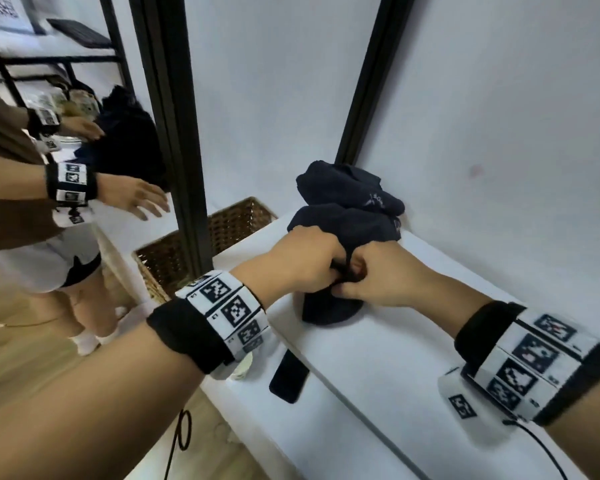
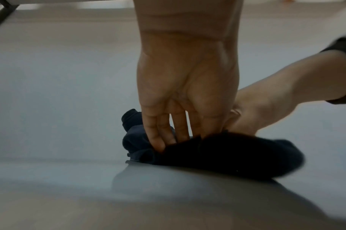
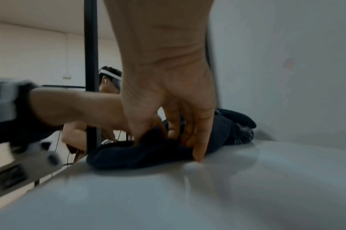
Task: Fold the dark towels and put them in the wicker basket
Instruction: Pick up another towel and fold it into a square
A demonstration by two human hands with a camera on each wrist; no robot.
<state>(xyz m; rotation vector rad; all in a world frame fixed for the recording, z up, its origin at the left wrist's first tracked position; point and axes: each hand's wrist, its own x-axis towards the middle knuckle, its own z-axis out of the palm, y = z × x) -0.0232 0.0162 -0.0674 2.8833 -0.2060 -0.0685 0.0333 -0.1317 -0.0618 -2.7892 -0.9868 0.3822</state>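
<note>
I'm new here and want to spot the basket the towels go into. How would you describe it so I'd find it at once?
Start at the white table where both hands work on a dark towel. Follow its far left edge to the black post; the wicker basket sits low behind it, below table height. It is the only brown woven thing among the white surfaces and dark cloth.

Both forearms, banded at the wrists, reach forward; left hand and right hand meet knuckle to knuckle, fingers curled downward, pinching dark cloth
</note>
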